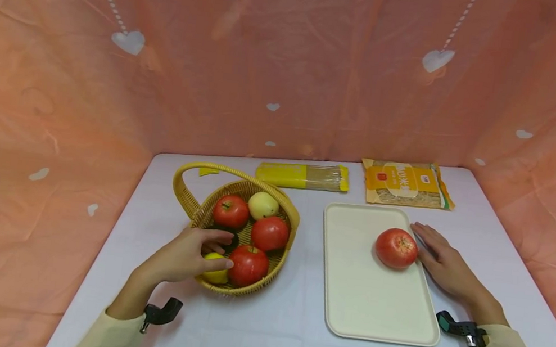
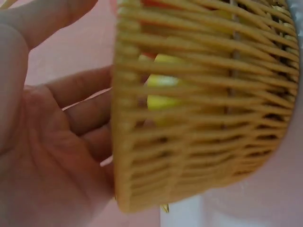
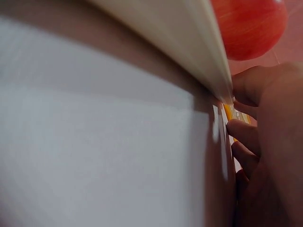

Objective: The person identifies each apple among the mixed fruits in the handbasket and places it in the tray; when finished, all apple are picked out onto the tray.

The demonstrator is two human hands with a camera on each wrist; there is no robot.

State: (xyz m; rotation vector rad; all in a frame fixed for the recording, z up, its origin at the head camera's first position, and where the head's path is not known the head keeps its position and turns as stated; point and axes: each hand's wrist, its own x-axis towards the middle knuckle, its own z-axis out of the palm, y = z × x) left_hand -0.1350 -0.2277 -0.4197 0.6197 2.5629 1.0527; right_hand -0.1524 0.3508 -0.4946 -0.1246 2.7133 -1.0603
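My left hand [image 1: 190,255] reaches over the near left rim of a yellow wicker basket [image 1: 281,261], thumb and fingers spread above a yellow fruit [image 1: 216,276]. In the left wrist view its fingers [image 2: 90,111] pass behind the basket wall [image 2: 189,142]. The basket holds several red apples [image 1: 249,265], a pale yellow-green fruit [image 1: 262,206] and a dark item partly hidden by my fingers. My right hand [image 1: 451,271] lies at the right edge of a cream tray [image 1: 370,307], its thumb touching the rim. One red apple [image 1: 396,248] sits on the tray beside it.
Behind the basket lies a yellow pack of noodles [image 1: 303,176]. A yellow and clear food packet [image 1: 406,184] lies behind the tray. The white table [image 1: 271,331] is enclosed by pink cloth [image 1: 294,68] with heart shapes.
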